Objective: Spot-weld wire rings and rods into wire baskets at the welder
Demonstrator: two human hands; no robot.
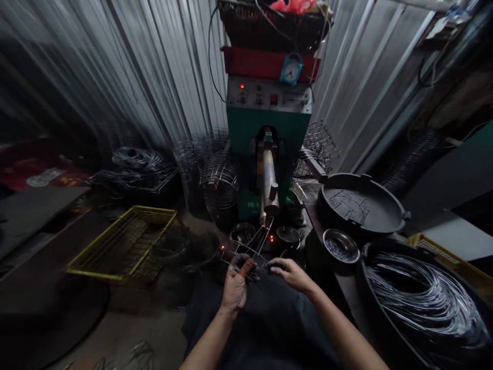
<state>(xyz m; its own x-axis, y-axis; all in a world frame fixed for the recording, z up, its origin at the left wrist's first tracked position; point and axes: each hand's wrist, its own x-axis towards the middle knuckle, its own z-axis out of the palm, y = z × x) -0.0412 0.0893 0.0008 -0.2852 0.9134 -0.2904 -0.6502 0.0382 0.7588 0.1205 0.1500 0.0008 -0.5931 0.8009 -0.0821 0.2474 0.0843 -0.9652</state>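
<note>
A thin wire frame [248, 247] spans the space below the metal arm of a green machine [269, 121]. My left hand [238, 282] is closed on the frame's near left side, with an orange covering on one finger. Just right of it, my right hand [288, 272] has its dark fingertips pinched together by the frame's right end; whatever lies between them is too small to name. Small orange glowing spots show near the tip of the machine's metal arm [269, 180] and beside the frame.
On the right are a round black tray [362, 203] with wire pieces, a metal bowl [341, 246] of small parts and a large tub [370, 288] of wire rings. Left stands a yellow basket [96, 246]. Wire coils [136, 159] lie behind it.
</note>
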